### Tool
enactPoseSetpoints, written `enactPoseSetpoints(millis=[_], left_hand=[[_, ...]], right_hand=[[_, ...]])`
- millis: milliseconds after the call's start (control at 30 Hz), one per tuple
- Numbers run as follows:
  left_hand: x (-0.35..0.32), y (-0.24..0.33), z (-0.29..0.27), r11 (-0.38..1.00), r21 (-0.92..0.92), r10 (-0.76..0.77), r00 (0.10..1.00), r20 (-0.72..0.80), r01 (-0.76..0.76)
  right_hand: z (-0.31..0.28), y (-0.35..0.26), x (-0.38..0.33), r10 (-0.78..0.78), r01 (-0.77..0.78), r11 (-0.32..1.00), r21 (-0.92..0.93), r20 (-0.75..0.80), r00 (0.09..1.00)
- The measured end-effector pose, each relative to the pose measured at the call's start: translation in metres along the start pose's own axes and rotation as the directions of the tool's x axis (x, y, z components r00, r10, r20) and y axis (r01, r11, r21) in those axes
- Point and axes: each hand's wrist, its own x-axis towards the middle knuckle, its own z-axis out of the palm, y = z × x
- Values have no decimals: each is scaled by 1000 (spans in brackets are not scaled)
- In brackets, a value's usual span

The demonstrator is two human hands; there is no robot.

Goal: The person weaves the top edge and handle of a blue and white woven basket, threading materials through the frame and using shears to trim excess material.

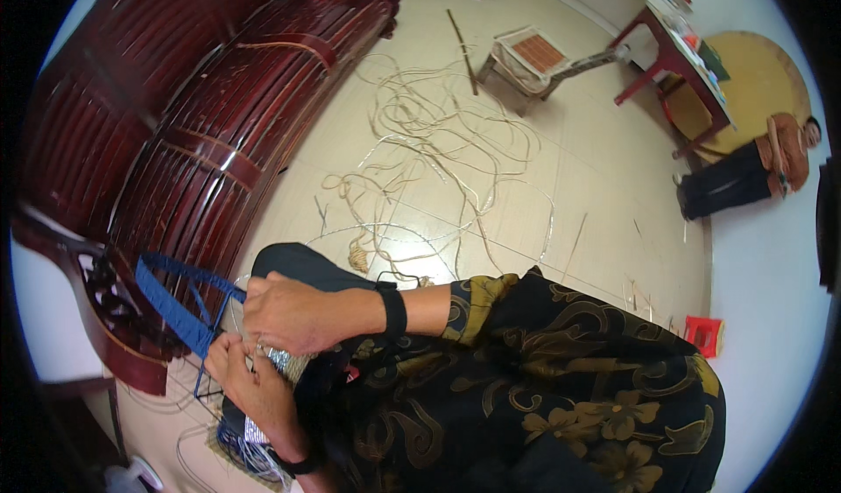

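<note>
My right hand (pixel 293 313) and my left hand (pixel 250 383) are close together over a woven piece (pixel 293 366) of silver and tan strands on my lap. The fingers of my left hand are pinched on a thin strand (pixel 254 366) at the edge of the weaving. My right hand is closed just above, its fingers bent down and mostly hidden behind its back; what it grips cannot be made out. A blue braided strap (pixel 171 309) loops up beside both hands. Below my left hand hangs a bundle of silver and dark strands (pixel 245 449).
Long tan cord (pixel 429 143) lies tangled across the tiled floor. A dark red wooden bench (pixel 219 143) runs along the left. Farther off stand a small stool (pixel 530 55) and a red table (pixel 670 73). A person (pixel 753 169) stands by the right wall near a red packet (pixel 703 335).
</note>
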Motion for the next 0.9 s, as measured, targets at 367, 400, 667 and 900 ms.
enactPoseSetpoints(millis=[367,400,667,900], left_hand=[[13,-7,-16,993,115,-8,995,104,-5],[12,-1,-21,995,46,-91,992,89,87],[3,-2,-50,943,74,-330,939,102,323],[-5,23,-60,907,-34,-417,906,78,420]], right_hand=[[20,5,20,-11,13,1000,7,-183,983],[24,-1,22,6,9,997,71,-197,980],[42,-28,31,69,-14,991,132,-415,907],[35,-41,31,62,50,956,291,-364,930]])
